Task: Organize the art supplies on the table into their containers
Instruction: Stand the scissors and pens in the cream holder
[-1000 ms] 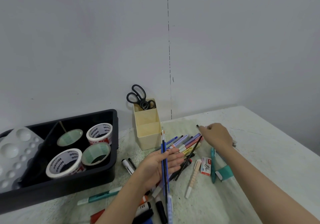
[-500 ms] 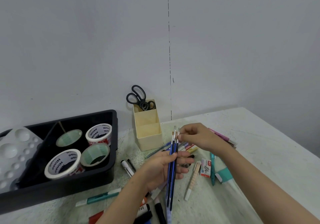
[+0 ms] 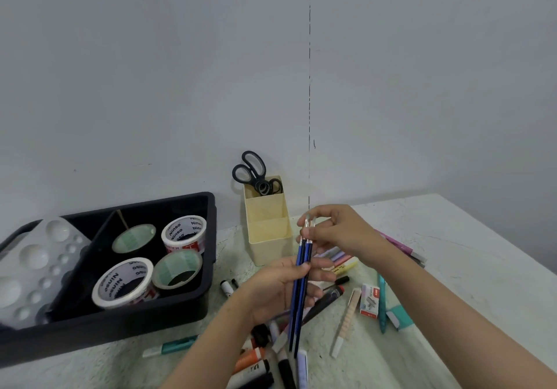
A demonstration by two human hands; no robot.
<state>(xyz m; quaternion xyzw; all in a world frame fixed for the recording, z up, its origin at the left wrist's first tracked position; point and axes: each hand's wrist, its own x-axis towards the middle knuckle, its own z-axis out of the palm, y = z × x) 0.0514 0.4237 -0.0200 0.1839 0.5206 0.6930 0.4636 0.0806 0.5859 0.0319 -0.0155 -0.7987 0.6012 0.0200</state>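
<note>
Paintbrushes [image 3: 301, 283] bunched near-upright above mid-table, just in front of the cream pen holder [image 3: 268, 238]. Judged risky: slim glossy blue shafts likely to slide apart and drop among the loose markers [image 3: 256, 361] below if either hold loosened; soft tips likely to splay under the pinch; light holder likely to tip if struck by the bundle. Leftmost, white moulded palette [image 3: 33, 268] with round wells, leaning in a black hard-plastic tray [image 3: 168, 205]; inside, four tape rolls [image 3: 184, 232], two printed white, two pale green. Next, the boxy matte holder, stepped compartments, black-handled scissors [image 3: 251, 171] in the rear one. Left hand [image 3: 280, 292] curled round the shafts midway; right hand [image 3: 340, 232] pinching the tips. Rightward, pastel highlighters [image 3: 340, 260], small card staple box [image 3: 370, 301], teal pen [image 3: 382, 304] on the mottled table [image 3: 467, 253].
</note>
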